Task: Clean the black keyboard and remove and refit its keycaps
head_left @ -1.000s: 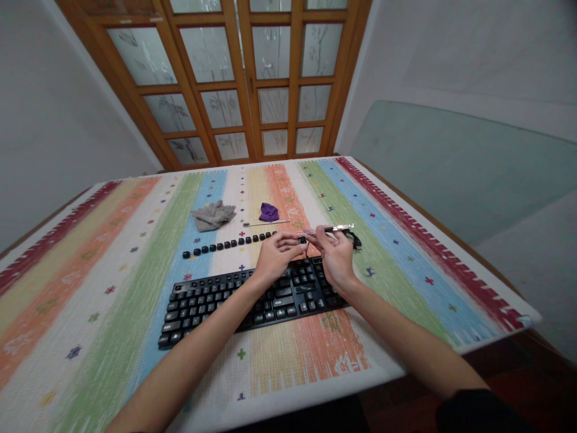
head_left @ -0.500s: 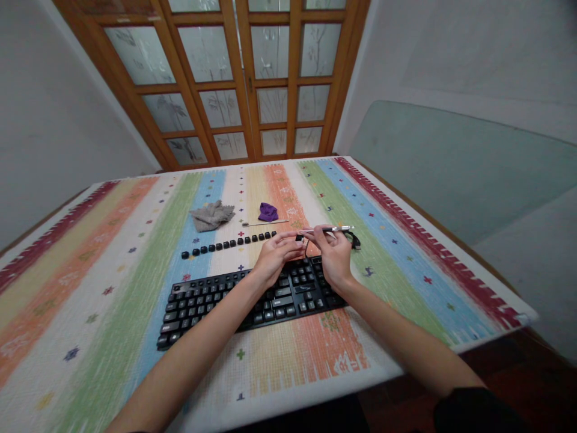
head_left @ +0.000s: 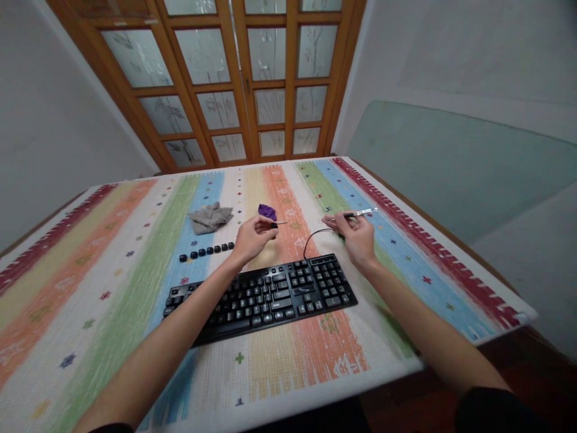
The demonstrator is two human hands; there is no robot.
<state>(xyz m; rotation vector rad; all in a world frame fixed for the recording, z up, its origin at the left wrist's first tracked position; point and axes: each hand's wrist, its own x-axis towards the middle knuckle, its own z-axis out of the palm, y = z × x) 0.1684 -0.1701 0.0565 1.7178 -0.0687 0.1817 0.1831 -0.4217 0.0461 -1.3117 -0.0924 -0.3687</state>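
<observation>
My left hand (head_left: pixel 253 240) is over the table beyond the keyboard, its thumb and fingertips closed on a small black keycap (head_left: pixel 273 226). Farther right, my right hand (head_left: pixel 358 237) grips a slim pen-like tool (head_left: pixel 356 214) with a dark middle and a shiny end; its exact kind is unclear. The black keyboard (head_left: pixel 252 325) lies below both hands, its left part behind my left forearm. A row of loose black keycaps (head_left: pixel 210 251) runs up to my left hand, which hides the right end. Past my left fingertips shows the end of a thin rod (head_left: pixel 282 222).
A crumpled grey cloth (head_left: pixel 210 218) and a bunched purple cloth (head_left: pixel 267 211) lie toward the back. The keyboard's black cable (head_left: pixel 311 238) curves toward my right hand. A striped cloth (head_left: pixel 243 373) covers the table, with wooden glazed doors (head_left: pixel 247 84) behind.
My hands have moved apart: the left went left with the keycap toward the row, the right moved right and up with the pen-like tool. The keyboard has shifted slightly or turned.
</observation>
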